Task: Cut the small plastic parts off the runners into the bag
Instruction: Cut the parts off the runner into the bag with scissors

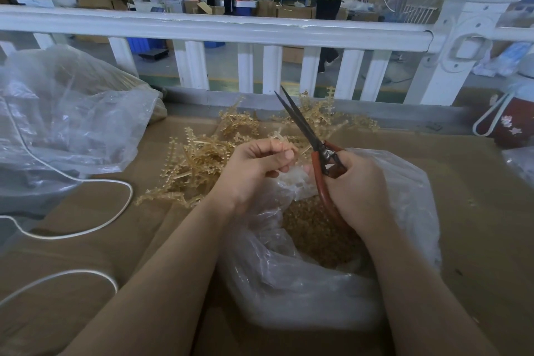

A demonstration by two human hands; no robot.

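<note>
We are pinching a pale runner (284,144) in our left hand (254,166), gripping red-handled scissors (315,150) in our right hand (357,188), blades slightly apart, over the clear bag (289,283) of cut parts (315,234), uncut runners (202,159) lying piled behind on the table (476,211).

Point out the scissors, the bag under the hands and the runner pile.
scissors (300,121), head view, on the blades.
bag (289,292), head view, on its near wall.
runner pile (196,162), head view, mid-heap.
</note>
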